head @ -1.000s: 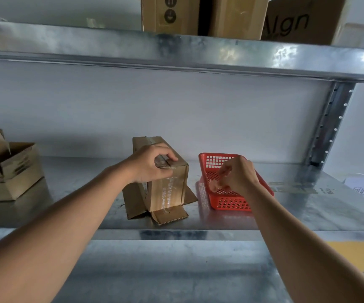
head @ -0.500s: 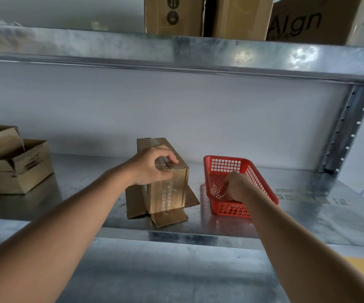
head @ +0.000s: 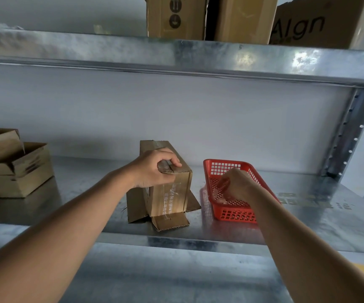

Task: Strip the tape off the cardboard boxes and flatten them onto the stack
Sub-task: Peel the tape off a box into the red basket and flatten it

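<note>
One box (head: 168, 189) under left hand (head: 152, 169)

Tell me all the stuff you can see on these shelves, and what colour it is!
taped box: one, brown, standing upright mid-shelf, bottom flaps splayed out, clear tape down its front.
basket: one, red plastic mesh, right of the taped box; something pale lies inside, too blurred to name.
open boxes: a cluster, brown, far left of the shelf; exact count unclear.
big boxes: three, brown, on the upper shelf; the right one has dark lettering.
shelf: one, shiny grey metal, with some faded markings at right.
upper shelf: one, grey metal, overhead.
post: one, grey, perforated, at right.
left hand: gripping the taped box's top edge.
right hand: reaching into the basket, fingers curled.
</note>
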Motion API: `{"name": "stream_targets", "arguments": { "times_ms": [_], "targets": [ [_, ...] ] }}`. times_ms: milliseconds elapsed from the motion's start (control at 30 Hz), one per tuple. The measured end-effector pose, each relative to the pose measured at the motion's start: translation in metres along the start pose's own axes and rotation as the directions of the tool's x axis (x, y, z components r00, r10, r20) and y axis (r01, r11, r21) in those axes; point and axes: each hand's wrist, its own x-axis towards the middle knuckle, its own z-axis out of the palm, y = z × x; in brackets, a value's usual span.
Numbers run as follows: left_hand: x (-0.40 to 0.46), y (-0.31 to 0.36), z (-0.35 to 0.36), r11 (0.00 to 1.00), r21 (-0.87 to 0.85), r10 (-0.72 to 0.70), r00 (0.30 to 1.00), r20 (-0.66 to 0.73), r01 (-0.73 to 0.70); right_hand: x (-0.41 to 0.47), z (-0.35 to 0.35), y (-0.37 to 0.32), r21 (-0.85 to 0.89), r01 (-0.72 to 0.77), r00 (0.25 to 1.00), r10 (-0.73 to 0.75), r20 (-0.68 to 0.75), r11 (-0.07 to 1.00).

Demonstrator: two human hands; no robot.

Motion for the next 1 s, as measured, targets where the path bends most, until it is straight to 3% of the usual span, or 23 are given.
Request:
{"name": "stream_targets", "arguments": {
  "times_ms": [100,333,733,933,1000],
  "targets": [
    [0.001,-0.002,-0.001,1.000,0.003,-0.004,1.000,0.010,0.004,-0.003,0.002,0.001,0.065,-0.052,0.998,0.049,0.049,0.997],
    [0.002,-0.003,-0.001,1.000,-0.010,0.006,1.000,0.017,-0.006,-0.004,0.007,0.014,-0.045,-0.081,0.997,0.080,-0.011,0.996],
    [0.002,0.000,-0.003,1.000,-0.001,0.010,1.000,0.017,-0.010,-0.006,-0.003,-0.004,-0.102,-0.046,0.998,0.051,0.046,0.994],
    [-0.001,-0.002,-0.004,1.000,-0.006,-0.013,1.000,0.024,0.013,-0.012,0.000,-0.006,-0.060,0.020,0.987,-0.030,-0.158,0.998],
    [-0.001,-0.003,-0.003,1.000,-0.005,-0.015,1.000,0.022,0.015,-0.014,-0.005,-0.006,-0.022,0.030,0.986,-0.033,-0.161,0.999]
  ]
}}
